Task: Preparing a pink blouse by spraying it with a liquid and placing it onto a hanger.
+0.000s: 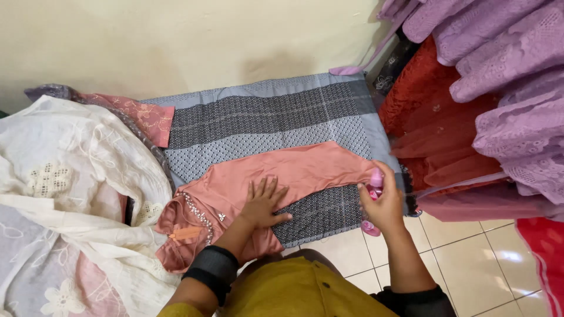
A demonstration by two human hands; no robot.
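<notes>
Salmon-pink satin garment (294, 173), beaded at the neckline, spread on a grey patterned cloth (264, 120) over the floor: left hand (264, 205) open, pressing it flat; right hand (385, 202) gripping a pink spray bottle (374, 183); best misted lightly and evenly, fabric kept taut.

My left hand (263, 204) presses flat on the salmon garment (282, 173) over the grey patterned cloth (264, 120), while at three o'clock my right hand (385, 205) grips a pink spray bottle (374, 186).
</notes>
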